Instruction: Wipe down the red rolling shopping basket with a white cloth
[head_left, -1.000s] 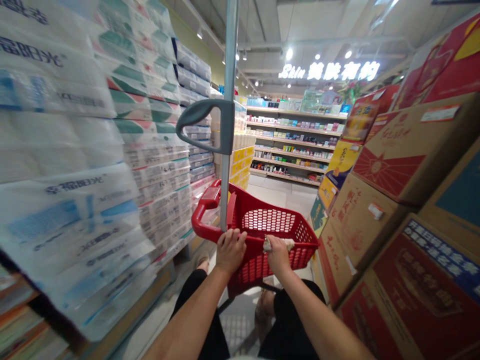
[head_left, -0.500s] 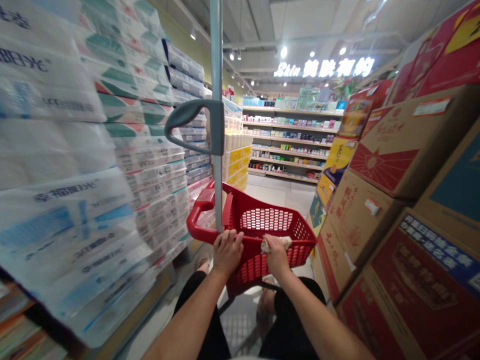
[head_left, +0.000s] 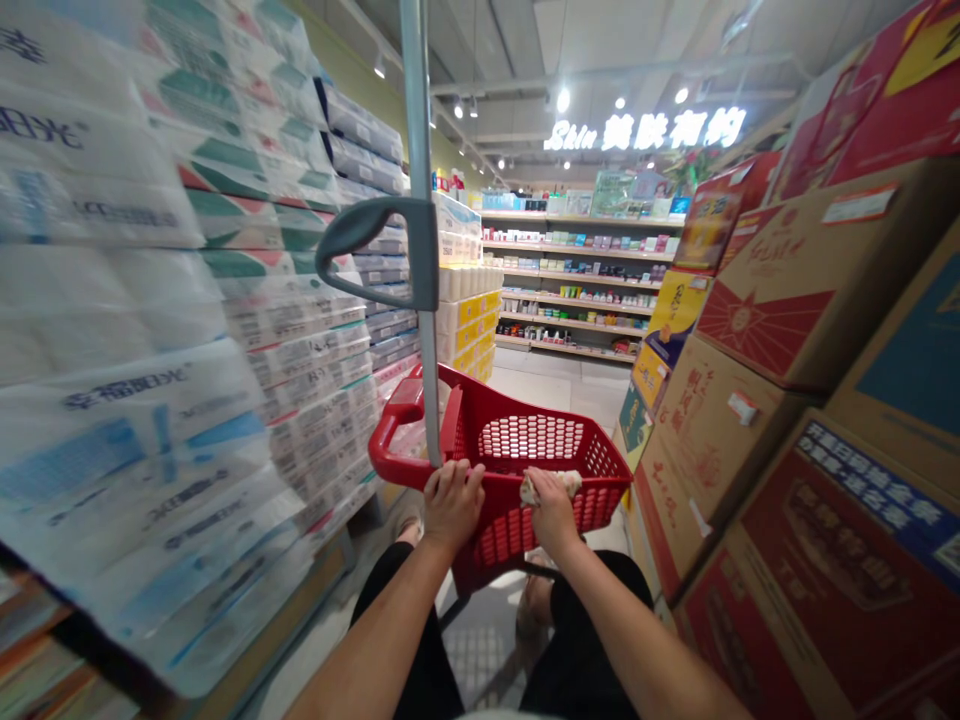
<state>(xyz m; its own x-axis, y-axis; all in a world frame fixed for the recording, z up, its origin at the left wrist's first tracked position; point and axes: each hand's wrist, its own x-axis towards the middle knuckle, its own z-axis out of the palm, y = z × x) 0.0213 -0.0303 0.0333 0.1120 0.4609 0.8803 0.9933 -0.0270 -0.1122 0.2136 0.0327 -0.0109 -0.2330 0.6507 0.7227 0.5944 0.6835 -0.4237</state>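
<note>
both hands (head_left: 454, 506) grip the red basket (head_left: 501, 494)

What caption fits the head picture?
Left hand on a red basket, right hand holding a pale wad against it.

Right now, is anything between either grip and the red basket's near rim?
Yes: a pale cloth, held by the right grip, seems to lie between it and the red basket's near rim. Nothing visible separates the left grip from that rim.

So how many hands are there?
2: bare left hand on the red plastic basket, beside the grey metal pole; bare right hand further right, holding a pale crumpled cloth.
</note>
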